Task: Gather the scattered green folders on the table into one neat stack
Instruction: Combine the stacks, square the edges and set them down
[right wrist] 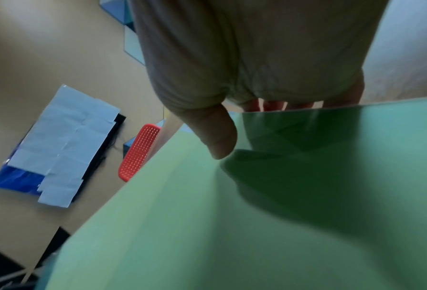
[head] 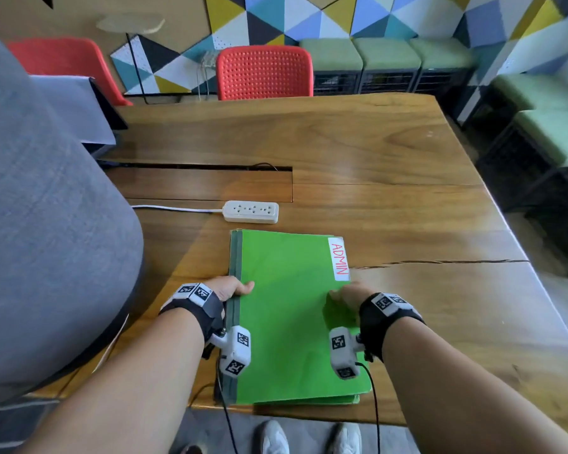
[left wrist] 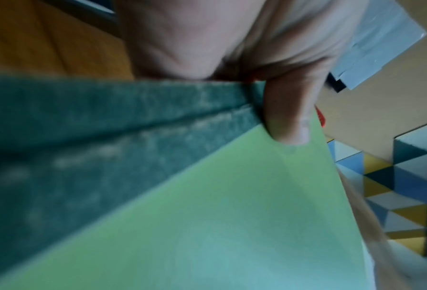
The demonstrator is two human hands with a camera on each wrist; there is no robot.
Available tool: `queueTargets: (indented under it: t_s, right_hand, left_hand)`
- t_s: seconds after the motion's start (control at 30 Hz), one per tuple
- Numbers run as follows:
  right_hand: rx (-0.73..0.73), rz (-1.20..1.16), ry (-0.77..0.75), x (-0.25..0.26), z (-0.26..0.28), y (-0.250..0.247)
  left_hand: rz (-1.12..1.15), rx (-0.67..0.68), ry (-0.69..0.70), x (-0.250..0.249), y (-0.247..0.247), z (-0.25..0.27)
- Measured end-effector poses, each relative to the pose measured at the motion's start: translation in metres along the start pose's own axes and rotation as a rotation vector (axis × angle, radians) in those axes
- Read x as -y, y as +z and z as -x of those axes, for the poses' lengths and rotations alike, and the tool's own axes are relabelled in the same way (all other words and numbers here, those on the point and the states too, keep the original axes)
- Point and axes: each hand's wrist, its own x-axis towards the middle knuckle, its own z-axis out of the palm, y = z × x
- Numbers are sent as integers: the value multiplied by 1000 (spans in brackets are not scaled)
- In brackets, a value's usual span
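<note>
The green folders (head: 292, 316) lay stacked at the tabletop's (head: 407, 158) near edge. My left hand (head: 228, 288) pinched the spine side, my right hand (head: 346, 296) the opposite edge. They seemed light, thin card, likely to slide and bend, best squared by their edges.

We see a stack of folders (head: 292, 322) lying on the counter (head: 407, 208) at its near edge, directly in front of us. Our left hand (head: 232, 287) holds the stack's left side, thumb on top; our right hand (head: 346, 296) holds the right side. Just behind the stack lies a power strip (head: 251, 211), its cable (head: 177, 209) running left. A chair (head: 264, 73) stands behind the counter's far edge. A label (head: 338, 258) sits at the top folder's far right corner.
</note>
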Motion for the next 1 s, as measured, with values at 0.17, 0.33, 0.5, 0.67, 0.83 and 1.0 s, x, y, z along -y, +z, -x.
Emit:
queueTargets:
  t_s: [0.17, 0.33, 0.5, 0.67, 0.83, 1.0]
  right_hand:
    - [-46, -424, -47, -4, -3, -41]
    - [-195, -560, -365, 26, 27, -109]
    - [-312, -551, -673, 39, 40, -168]
    - [-253, -586, -802, 34, 43, -196]
    - [-177, -679, -776, 33, 36, -204]
    - [-133, -626, -758, 34, 24, -202]
  left_hand:
    - [334, -7, 188, -53, 9, 29]
    - [588, 42, 409, -120, 29, 85]
    - [483, -10, 714, -170, 49, 109]
    - [477, 8, 818, -192, 62, 112]
    - [538, -30, 795, -193, 79, 110]
    - [438, -68, 719, -184, 81, 83]
